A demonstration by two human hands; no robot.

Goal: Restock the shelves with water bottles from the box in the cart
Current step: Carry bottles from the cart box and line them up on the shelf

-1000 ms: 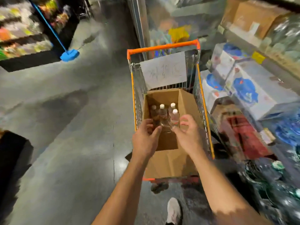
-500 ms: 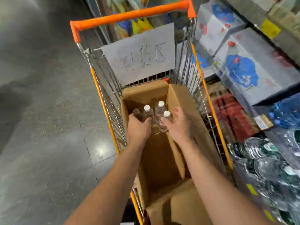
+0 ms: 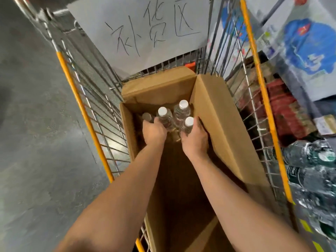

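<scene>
Both hands, left hand (image 3: 154,130) and right hand (image 3: 195,137), curl around water bottles (image 3: 181,110) inside the box (image 3: 218,113).

Both bare arms reach down into an open cardboard box (image 3: 223,124) that sits in a wire cart (image 3: 87,95) with orange rails. At the far end of the box stand four clear water bottles (image 3: 181,110) with white caps, packed close together. The left hand (image 3: 154,132) curls round the two bottles on the left, and the right hand (image 3: 195,137) curls round the near right bottle, its cap poking up above the fingers. A paper sign (image 3: 145,26) with handwritten characters hangs on the far end of the cart. To the right, beyond the wire, lie blue-printed cartons (image 3: 307,51) and wrapped bottle packs (image 3: 312,171). Grey floor (image 3: 36,142) lies to the left.
</scene>
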